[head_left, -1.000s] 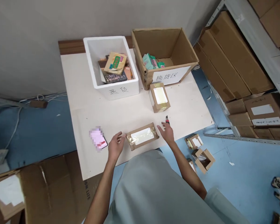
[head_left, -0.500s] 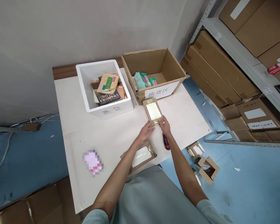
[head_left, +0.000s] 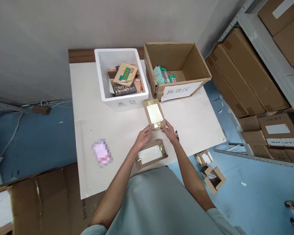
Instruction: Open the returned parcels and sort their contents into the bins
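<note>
A small taped cardboard box (head_left: 149, 102) with a white label lies tilted on the table just in front of the two bins. My left hand (head_left: 143, 137) has its fingertips closed on the near left corner of this box. At its near right corner, my right hand (head_left: 169, 132) grips with thumb and fingers. Between my forearms and close to my body rests a second taped cardboard box (head_left: 150, 154), also labelled. A red and black tool handle (head_left: 177, 134) shows beside my right wrist, mostly hidden by it.
At the back stand a white foam box (head_left: 122, 104) with several books and a large open carton (head_left: 183, 91) holding green packages. A blurred pink item (head_left: 102, 153) lies at the left. Shelves with cartons (head_left: 254, 71) rise at the right; small boxes (head_left: 214, 179) sit on the floor.
The view has shifted, so the table appears higher. My hands and the small box have moved slightly left toward the foam box, and my right wrist now covers most of the tool handle.
</note>
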### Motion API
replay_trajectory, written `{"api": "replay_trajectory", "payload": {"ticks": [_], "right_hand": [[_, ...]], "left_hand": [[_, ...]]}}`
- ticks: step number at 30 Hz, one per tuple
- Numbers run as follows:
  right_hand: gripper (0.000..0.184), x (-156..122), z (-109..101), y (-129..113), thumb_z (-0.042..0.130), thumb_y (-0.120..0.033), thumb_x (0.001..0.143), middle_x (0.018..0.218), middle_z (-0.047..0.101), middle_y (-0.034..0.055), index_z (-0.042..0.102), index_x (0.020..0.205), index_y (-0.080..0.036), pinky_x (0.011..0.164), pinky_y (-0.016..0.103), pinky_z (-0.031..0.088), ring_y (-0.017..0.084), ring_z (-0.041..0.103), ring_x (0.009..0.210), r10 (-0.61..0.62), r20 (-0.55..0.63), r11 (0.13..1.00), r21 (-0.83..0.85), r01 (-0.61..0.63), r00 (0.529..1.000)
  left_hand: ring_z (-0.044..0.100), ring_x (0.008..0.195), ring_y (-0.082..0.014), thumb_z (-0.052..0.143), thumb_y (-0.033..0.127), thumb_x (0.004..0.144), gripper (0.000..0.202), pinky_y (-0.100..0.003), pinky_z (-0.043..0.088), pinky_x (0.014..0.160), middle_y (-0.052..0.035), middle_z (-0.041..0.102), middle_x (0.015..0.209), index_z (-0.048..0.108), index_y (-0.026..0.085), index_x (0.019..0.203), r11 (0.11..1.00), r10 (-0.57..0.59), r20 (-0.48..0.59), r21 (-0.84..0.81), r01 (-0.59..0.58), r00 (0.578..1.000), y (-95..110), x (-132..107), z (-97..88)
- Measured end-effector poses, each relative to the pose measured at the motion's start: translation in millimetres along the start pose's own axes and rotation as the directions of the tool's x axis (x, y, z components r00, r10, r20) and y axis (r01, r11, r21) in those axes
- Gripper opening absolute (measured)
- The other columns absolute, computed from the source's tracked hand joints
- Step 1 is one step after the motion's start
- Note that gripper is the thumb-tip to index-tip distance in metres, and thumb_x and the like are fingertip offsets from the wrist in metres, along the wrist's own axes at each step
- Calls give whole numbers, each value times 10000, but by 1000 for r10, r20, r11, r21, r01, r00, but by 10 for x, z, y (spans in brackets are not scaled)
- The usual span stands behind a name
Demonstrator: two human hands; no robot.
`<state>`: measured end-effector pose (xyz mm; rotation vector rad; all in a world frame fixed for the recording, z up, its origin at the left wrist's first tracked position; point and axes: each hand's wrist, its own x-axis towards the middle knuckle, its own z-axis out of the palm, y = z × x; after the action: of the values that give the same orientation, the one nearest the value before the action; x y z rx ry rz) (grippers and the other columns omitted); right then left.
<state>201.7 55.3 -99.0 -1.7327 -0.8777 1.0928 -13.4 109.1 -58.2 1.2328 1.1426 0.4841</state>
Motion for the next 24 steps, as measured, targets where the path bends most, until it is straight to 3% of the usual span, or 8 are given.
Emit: {"api": "replay_trajectory", "payload": {"ticks": [2,4,7,12,15,18,21,24], "right_hand": [[838,-29,-127,67,676,-647,942,1622,619,159,541,1643,-208,1061,451,614,296,727,1250,20,4,999,-48,-20,1000],[821,-122,-325,186,725,-580,910,1604,616,213,587,1596,-151,1144,478,557,330,676,1328,52,-120,968,-239,-79,991],[862,-352,-612,423,794,-455,842,1495,639,305,586,1567,-39,1219,516,467,403,596,1416,107,-305,798,-541,-265,946],[841,-737,-776,723,694,-323,838,1396,682,259,515,1613,-51,1129,471,505,370,674,1278,199,-321,628,-683,-372,926],[818,-864,-771,721,683,-324,796,1256,747,191,564,1561,-60,1083,447,532,324,711,1159,217,-304,668,-647,-368,928],[741,-951,-777,575,682,-361,761,1124,774,125,648,1449,-89,1001,416,579,268,727,1029,208,-260,816,-485,-314,943],[618,-1059,-777,319,641,-429,803,1049,766,73,683,1349,-143,865,373,615,207,707,885,154,-134,942,-279,-186,979],[527,-1199,-699,-12,642,-529,896,1025,756,46,685,1302,-196,717,333,601,165,659,739,107,63,972,-215,-92,992]], "left_hand": [[620,1486,-356,740,634,902,683,-511,462,1292,-140,600,1653,720,206,1434,1000,15,-57,16,-15,998,-10,-118,-235],[616,1491,-347,723,630,911,656,-512,477,1279,-125,652,1603,716,227,1428,999,21,-138,28,-17,990,-91,-324,-473],[632,1471,-348,721,616,906,608,-516,519,1238,-129,688,1556,720,234,1379,999,-13,-253,25,20,968,-323,-758,-719],[706,1367,-330,724,560,917,561,-508,568,1178,-162,677,1552,682,220,1362,992,-127,-297,-20,126,947,-720,-1427,-662],[751,1270,-302,756,507,897,526,-486,616,1110,-160,683,1525,655,223,1329,988,-154,-297,-74,138,942,-836,-1628,-449],[770,1193,-273,791,461,869,495,-454,655,1033,-126,707,1449,629,239,1281,988,-131,-336,-117,97,933,-859,-1705,-251],[771,1145,-251,767,419,894,419,-435,663,1003,-95,711,1375,651,255,1262,998,-49,-353,-52,33,934,-841,-1716,-150],[769,1100,-238,713,372,932,317,-417,668,973,-87,696,1326,712,260,1228,999,9,-341,33,2,940,-836,-1696,-136]]}}
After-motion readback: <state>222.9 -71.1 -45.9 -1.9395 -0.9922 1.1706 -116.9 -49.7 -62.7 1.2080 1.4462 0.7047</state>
